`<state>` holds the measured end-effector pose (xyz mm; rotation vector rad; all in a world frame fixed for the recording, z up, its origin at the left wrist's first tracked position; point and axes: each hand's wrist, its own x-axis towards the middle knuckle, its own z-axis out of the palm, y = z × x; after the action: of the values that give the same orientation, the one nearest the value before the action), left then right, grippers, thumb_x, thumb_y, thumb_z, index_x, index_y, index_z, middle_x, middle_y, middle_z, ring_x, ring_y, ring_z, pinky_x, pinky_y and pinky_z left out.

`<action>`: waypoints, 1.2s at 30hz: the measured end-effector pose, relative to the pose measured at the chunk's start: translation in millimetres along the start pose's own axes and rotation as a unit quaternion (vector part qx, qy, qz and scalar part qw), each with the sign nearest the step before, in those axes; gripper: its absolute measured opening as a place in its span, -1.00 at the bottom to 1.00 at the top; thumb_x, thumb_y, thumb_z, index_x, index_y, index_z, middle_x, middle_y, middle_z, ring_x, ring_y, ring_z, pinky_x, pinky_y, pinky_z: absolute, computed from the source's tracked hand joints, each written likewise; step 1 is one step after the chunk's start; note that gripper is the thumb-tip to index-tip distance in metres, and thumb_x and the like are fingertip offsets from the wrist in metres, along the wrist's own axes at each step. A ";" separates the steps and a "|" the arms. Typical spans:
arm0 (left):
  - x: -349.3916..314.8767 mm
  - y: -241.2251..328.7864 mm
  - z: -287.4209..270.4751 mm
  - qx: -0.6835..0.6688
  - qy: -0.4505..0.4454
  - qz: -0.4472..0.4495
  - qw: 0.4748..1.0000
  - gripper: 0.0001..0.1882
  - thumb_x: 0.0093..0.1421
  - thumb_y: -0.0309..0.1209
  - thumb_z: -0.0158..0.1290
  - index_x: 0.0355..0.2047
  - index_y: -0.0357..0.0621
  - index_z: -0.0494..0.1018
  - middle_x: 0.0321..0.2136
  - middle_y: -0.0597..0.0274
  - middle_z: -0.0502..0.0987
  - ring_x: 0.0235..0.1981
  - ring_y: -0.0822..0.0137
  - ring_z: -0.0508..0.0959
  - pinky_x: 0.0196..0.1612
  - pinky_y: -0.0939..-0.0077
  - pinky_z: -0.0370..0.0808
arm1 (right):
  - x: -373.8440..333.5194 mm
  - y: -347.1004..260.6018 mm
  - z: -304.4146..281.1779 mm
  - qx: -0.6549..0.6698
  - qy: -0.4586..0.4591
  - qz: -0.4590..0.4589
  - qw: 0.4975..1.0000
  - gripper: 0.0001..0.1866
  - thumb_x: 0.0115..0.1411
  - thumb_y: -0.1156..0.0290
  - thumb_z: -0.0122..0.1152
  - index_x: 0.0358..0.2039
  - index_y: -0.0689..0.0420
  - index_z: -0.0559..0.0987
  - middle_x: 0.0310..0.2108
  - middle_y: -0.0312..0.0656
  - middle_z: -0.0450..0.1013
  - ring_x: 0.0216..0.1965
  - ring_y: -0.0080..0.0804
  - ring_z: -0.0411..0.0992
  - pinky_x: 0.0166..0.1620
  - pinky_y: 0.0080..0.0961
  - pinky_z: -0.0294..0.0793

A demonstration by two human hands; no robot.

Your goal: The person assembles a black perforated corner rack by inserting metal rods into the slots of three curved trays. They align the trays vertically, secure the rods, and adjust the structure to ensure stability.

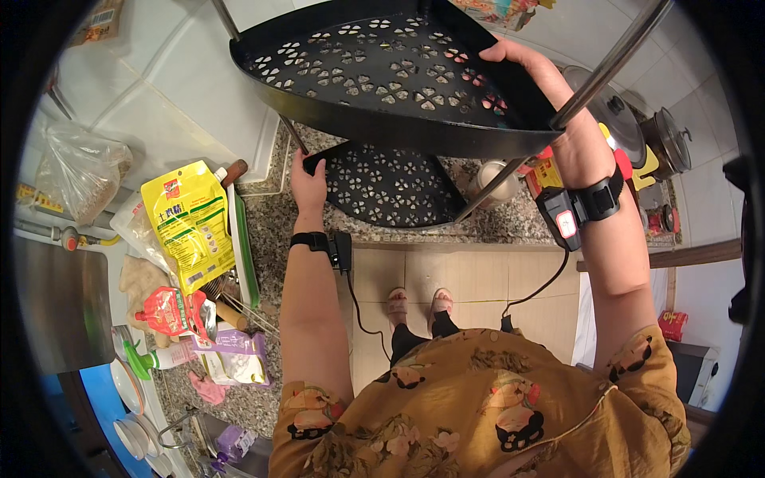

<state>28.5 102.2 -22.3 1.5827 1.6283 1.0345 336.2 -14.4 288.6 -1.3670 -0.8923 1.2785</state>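
Apparently steadying black corner rack (pixel 398 127) over worktop (pixel 335 224), pinching lower shelf (pixel 390 189) with left hand (pixel 307 185), clasping upper shelf (pixel 366 72) with right hand (pixel 535 68), hiding most fingers, probably spreading weight between both levels.

Mustard top (pixel 470 414) (floral, short-sleeved); black wrist straps (pixel 599 201) with cables (pixel 565 263); dark trousers (pixel 407 342); sandals (pixel 398 306)

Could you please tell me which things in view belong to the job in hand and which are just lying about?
In hand:
black two-tier rack, held by the left hand at a lower corner and the right hand at the upper shelf

Lying about:
yellow packet
red pouch
purple-and-white packet
pink cloth
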 end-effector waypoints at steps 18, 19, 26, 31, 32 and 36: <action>3.1 0.6 -1.8 0.002 0.001 0.028 1.000 -0.41 0.33 -0.56 0.02 0.36 -0.20 0.17 0.15 0.00 0.45 0.15 -0.01 0.46 0.14 0.12 0.44 | 17.5 7.7 -8.8 -0.019 -0.013 0.006 1.000 -0.68 0.14 0.17 0.25 -0.21 0.13 0.64 -0.41 -0.27 0.55 -0.52 -0.51 0.48 -0.44 -0.60 0.53; 5.1 -5.9 -0.3 -0.001 0.011 0.035 0.999 -0.42 0.33 -0.56 0.03 0.35 -0.22 0.19 0.15 -0.02 0.45 0.16 -0.01 0.46 0.15 0.12 0.44 | 18.6 7.8 -9.5 -0.022 -0.014 0.009 1.000 -0.68 0.14 0.17 0.26 -0.21 0.13 0.64 -0.41 -0.28 0.54 -0.52 -0.52 0.47 -0.44 -0.60 0.53; 11.8 -17.4 5.0 -0.049 0.032 0.030 0.998 -0.47 0.30 -0.59 0.04 0.29 -0.26 0.25 0.18 -0.10 0.42 0.18 0.00 0.45 0.17 0.14 0.42 | 14.6 10.6 -13.8 -0.031 -0.008 0.019 0.999 -0.67 0.15 0.16 0.27 -0.21 0.13 0.65 -0.42 -0.30 0.53 -0.50 -0.52 0.48 -0.44 -0.60 0.52; 10.0 -5.2 6.1 -0.085 0.045 0.020 0.995 -0.57 0.27 -0.65 0.04 0.16 -0.27 0.33 0.08 -0.05 0.47 0.12 0.06 0.48 0.15 0.19 0.44 | 7.2 5.5 -6.9 -0.001 -0.003 0.024 1.000 -0.66 0.16 0.15 0.25 -0.18 0.13 0.66 -0.41 -0.29 0.54 -0.50 -0.53 0.47 -0.43 -0.60 0.51; 10.6 -4.3 5.9 -0.086 0.052 0.027 0.995 -0.59 0.27 -0.66 0.04 0.13 -0.27 0.34 0.05 -0.03 0.48 0.10 0.08 0.50 0.14 0.21 0.45 | 5.8 3.6 -6.3 0.007 -0.007 0.035 0.999 -0.66 0.16 0.15 0.25 -0.18 0.13 0.66 -0.41 -0.29 0.54 -0.50 -0.53 0.47 -0.42 -0.60 0.51; 15.3 -19.8 8.0 -0.124 0.055 0.030 0.990 -0.66 0.26 -0.64 0.07 0.04 -0.28 0.37 -0.04 0.04 0.51 0.01 0.16 0.53 0.08 0.28 0.48 | 5.9 3.4 -2.6 -0.009 0.006 0.023 1.000 -0.67 0.16 0.18 0.23 -0.17 0.12 0.66 -0.41 -0.30 0.55 -0.50 -0.54 0.47 -0.42 -0.62 0.50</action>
<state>24.4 118.9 -42.2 1.4372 1.4653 1.3215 339.3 -9.9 283.8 -1.4141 -0.8710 1.2990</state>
